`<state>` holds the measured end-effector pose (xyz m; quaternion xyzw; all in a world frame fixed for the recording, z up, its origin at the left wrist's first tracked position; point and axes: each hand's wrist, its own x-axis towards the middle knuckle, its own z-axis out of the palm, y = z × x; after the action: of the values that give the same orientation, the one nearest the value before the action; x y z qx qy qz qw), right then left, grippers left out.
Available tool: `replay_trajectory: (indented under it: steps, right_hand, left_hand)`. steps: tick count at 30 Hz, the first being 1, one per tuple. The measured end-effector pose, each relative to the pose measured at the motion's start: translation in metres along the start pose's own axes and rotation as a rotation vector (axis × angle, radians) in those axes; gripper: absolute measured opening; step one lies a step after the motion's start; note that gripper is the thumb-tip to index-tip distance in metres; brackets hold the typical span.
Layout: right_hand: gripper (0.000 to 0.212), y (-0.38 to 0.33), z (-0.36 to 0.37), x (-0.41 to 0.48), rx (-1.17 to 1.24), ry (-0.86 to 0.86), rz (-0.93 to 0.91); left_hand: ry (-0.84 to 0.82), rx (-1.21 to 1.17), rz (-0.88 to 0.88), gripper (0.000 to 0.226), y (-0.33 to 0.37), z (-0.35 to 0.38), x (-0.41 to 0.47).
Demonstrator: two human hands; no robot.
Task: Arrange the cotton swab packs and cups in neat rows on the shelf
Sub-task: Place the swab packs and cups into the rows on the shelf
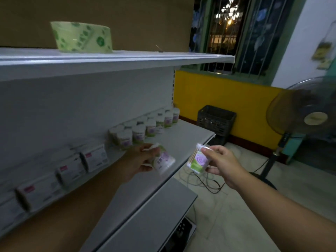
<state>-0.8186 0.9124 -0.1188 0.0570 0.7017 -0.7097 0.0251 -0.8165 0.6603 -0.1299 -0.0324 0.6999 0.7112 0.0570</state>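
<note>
The left hand (139,161) curls its fingers round a tilted cup (164,161) above the shelf (185,135). The right hand (224,165) pinches a second cup (198,161) just off its edge. I would turn each upright, then set it beyond the fingers, touching the cup row (151,129).

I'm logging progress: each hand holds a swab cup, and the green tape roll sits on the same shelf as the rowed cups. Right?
No: the head view shows the green tape roll on the upper shelf, above the rowed cups. The left hand holds one swab cup, the right hand another.
</note>
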Motion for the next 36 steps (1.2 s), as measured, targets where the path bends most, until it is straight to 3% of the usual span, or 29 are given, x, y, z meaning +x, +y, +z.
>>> replay_trajectory:
  steps: [3, 8, 13, 19, 29, 36]
  right_hand:
    - [0.027, 0.006, -0.003, 0.035, 0.004, 0.01, 0.011]
    - [0.032, 0.011, -0.009, 0.103, 0.004, -0.013, -0.005]
    - [0.038, 0.011, -0.016, 0.169, 0.018, -0.118, 0.047]
    - [0.038, 0.005, -0.029, 0.244, 0.015, -0.266, 0.087]
    - [0.032, 0.004, -0.031, 0.307, -0.007, -0.358, 0.065]
    - [0.014, 0.023, -0.021, 0.316, -0.058, -0.374, -0.031]
  left_hand:
    - [0.004, -0.037, -0.038, 0.007, -0.003, 0.011, 0.028]
    - [0.052, -0.33, -0.086, 0.037, -0.01, 0.027, 0.069]
    - [0.165, -0.415, -0.111, 0.038, -0.008, 0.049, 0.104]
    - [0.284, -0.316, -0.115, 0.009, 0.007, 0.072, 0.142]
    - [0.351, -0.652, -0.034, 0.034, -0.003, 0.103, 0.175]
    - [0.501, -0.554, 0.021, 0.034, -0.027, 0.122, 0.185]
